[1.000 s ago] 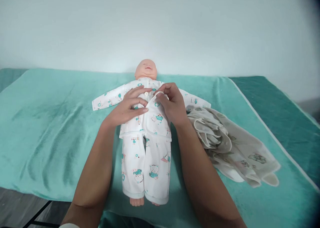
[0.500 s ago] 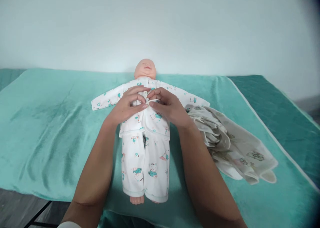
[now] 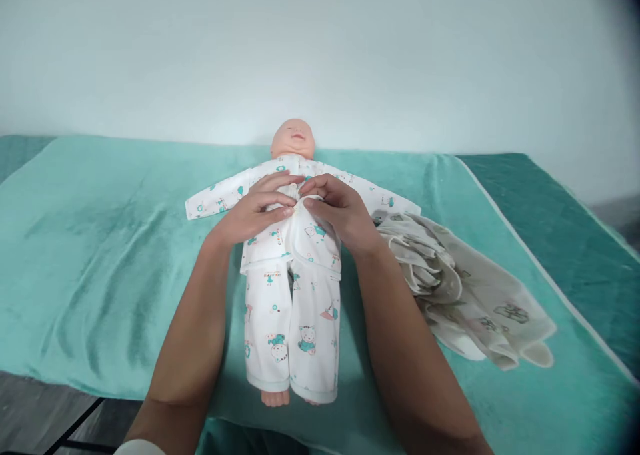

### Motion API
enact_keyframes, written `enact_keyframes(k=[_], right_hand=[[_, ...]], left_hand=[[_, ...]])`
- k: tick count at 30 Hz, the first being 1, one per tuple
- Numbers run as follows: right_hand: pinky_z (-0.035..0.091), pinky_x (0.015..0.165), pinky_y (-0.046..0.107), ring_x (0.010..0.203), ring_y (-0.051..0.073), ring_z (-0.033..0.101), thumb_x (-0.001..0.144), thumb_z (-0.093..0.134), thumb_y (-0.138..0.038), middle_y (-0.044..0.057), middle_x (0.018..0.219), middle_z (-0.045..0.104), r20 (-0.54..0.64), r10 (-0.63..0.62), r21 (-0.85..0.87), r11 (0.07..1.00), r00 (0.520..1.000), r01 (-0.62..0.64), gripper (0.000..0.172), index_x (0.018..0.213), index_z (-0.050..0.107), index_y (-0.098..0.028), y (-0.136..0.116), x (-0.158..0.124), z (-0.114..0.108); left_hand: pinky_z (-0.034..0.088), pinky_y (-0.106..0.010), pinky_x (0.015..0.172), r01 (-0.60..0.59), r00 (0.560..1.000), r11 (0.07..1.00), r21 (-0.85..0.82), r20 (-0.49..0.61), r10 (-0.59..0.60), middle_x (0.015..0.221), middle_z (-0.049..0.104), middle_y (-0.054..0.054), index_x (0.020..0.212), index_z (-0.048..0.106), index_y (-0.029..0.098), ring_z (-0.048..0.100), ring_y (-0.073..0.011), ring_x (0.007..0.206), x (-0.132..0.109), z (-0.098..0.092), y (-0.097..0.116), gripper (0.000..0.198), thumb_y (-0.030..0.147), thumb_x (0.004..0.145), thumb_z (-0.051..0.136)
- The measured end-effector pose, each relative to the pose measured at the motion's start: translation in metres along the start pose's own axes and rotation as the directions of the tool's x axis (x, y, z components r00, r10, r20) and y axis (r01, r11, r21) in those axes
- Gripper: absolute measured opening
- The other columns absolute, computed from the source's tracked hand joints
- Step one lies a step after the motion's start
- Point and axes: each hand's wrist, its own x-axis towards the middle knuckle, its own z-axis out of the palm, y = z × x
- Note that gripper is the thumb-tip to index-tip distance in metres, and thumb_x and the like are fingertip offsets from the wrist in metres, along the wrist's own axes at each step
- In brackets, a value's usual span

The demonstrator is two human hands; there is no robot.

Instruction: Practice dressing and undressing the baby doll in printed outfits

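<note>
A baby doll lies on its back, head toward the wall, dressed in a white printed pajama top and matching pants. Both my hands meet at the front opening of the top, over the doll's chest. My left hand pinches the left front edge between thumb and fingers. My right hand grips the right front edge, thumb below and fingers curled above. Between the fingertips, a small fastening on the edge is hard to make out. The doll's toes show below the pant cuffs.
A crumpled pale cloth with a printed pattern lies right of the doll, touching its sleeve end. Under everything spreads a green plush blanket, with a darker green part at the right. A white wall stands behind.
Hands and doll keep nearly the same places. My right fingers have shifted slightly at the top's front edge, and the view has moved a little.
</note>
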Motion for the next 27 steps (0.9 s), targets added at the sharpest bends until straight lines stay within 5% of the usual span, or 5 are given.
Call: enact_keyframes(k=[12, 18, 22, 25, 27], right_hand=[[0.023, 0.046, 0.026, 0.047, 0.008, 0.030, 0.084, 0.078, -0.046, -0.006, 0.068, 0.053, -0.006, 0.007, -0.001, 1.000, 1.000, -0.007, 0.028, 0.097, 0.066, -0.026, 0.000, 0.000, 0.001], [0.030, 0.048, 0.027, 0.052, 0.011, 0.036, 0.080, 0.079, -0.043, -0.004, 0.066, 0.047, -0.237, -0.061, 0.016, 0.998, 0.970, 0.066, 0.024, 0.090, 0.064, -0.026, 0.005, 0.004, 0.005], [0.027, 0.046, 0.028, 0.049, 0.011, 0.029, 0.084, 0.071, -0.037, -0.006, 0.061, 0.034, -0.428, -0.116, -0.021, 0.993, 0.896, 0.119, 0.014, 0.088, 0.062, -0.027, 0.012, 0.008, 0.000], [0.025, 0.046, 0.028, 0.049, 0.012, 0.028, 0.085, 0.067, -0.036, -0.006, 0.060, 0.031, -0.556, -0.168, -0.132, 0.985, 0.814, 0.112, 0.011, 0.084, 0.060, -0.027, 0.022, 0.011, -0.021], [0.027, 0.048, 0.028, 0.051, 0.011, 0.030, 0.082, 0.067, -0.038, -0.006, 0.062, 0.035, -0.672, -0.210, -0.200, 0.975, 0.710, 0.099, 0.016, 0.080, 0.057, -0.026, 0.029, 0.014, -0.041]], left_hand=[[0.034, -0.054, 0.124, 0.002, 0.999, 0.999, 0.038, -0.042, 0.000, 0.148, 0.061, -0.003, 0.079, 0.065, 0.025, 0.044, -0.0259, 0.148, 0.003, 0.005, 0.004, 0.029, 0.049, 0.095, 0.063], [0.046, -0.048, 0.113, 0.066, 0.959, 0.980, -0.189, -0.259, -0.114, 0.144, 0.064, -0.004, 0.072, 0.049, 0.022, 0.058, -0.0253, 0.136, 0.002, 0.011, -0.004, 0.033, 0.042, 0.096, 0.060], [0.048, -0.044, 0.111, 0.120, 0.841, 0.988, -0.098, -0.520, -0.153, 0.131, 0.071, -0.002, 0.071, 0.038, 0.023, 0.064, -0.0221, 0.126, 0.005, 0.014, -0.015, 0.028, 0.021, 0.088, 0.060], [0.054, -0.039, 0.099, 0.264, 0.657, 0.960, -0.090, -0.712, -0.248, 0.117, 0.074, -0.001, 0.073, 0.034, 0.023, 0.068, -0.0198, 0.111, 0.003, 0.009, -0.027, 0.023, 0.011, 0.078, 0.052], [0.056, -0.035, 0.087, 0.310, 0.505, 0.933, -0.181, -0.800, -0.323, 0.110, 0.074, -0.001, 0.074, 0.031, 0.024, 0.069, -0.0183, 0.100, -0.001, 0.002, -0.037, 0.023, 0.008, 0.072, 0.048]])
